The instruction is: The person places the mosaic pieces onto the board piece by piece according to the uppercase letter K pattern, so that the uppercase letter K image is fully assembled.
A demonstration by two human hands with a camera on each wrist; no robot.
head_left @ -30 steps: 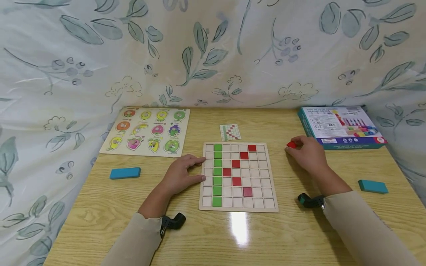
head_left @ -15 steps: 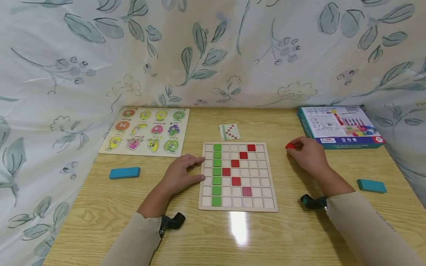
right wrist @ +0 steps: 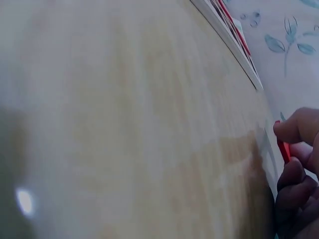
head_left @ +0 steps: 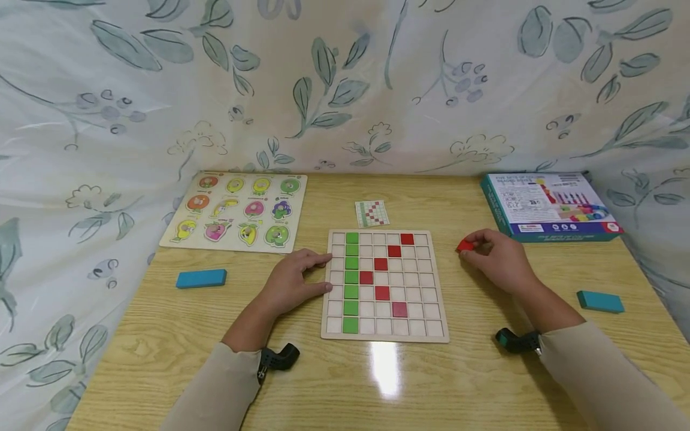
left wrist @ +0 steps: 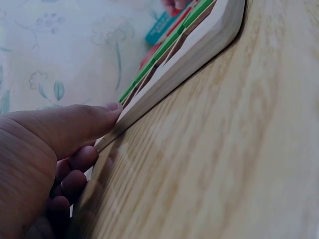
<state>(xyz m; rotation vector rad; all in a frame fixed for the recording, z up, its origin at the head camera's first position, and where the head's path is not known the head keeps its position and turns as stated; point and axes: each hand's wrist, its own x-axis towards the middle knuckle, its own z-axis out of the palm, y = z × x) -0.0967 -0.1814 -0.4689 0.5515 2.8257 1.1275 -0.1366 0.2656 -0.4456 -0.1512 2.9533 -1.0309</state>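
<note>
A wooden grid board (head_left: 424, 294) lies flat on the table. Green square tiles (head_left: 351, 277) fill its second column, and several red tiles (head_left: 381, 264) run diagonally beside them, with one pinker tile (head_left: 399, 309) low down. My left hand (head_left: 288, 280) touches the board's left edge with its thumb and a finger spread apart; its other fingers tuck under in the left wrist view. Off the board's right side, my right hand (head_left: 501, 260) pinches a red tile (head_left: 465, 245) between thumb and fingers. In the right wrist view that tile (right wrist: 283, 148) appears edge-on.
Behind the board lies a small pattern card (head_left: 372, 214). A fruit puzzle board (head_left: 232, 214) sits back left, and a printed box (head_left: 555, 206) back right. One blue block (head_left: 201, 278) lies at left, a teal-blue block (head_left: 601, 301) at right. Patterned cloth hangs behind the table.
My right hand has shifted slightly toward me and left with the red tile in its pinch. My left hand stays at the board's edge.
</note>
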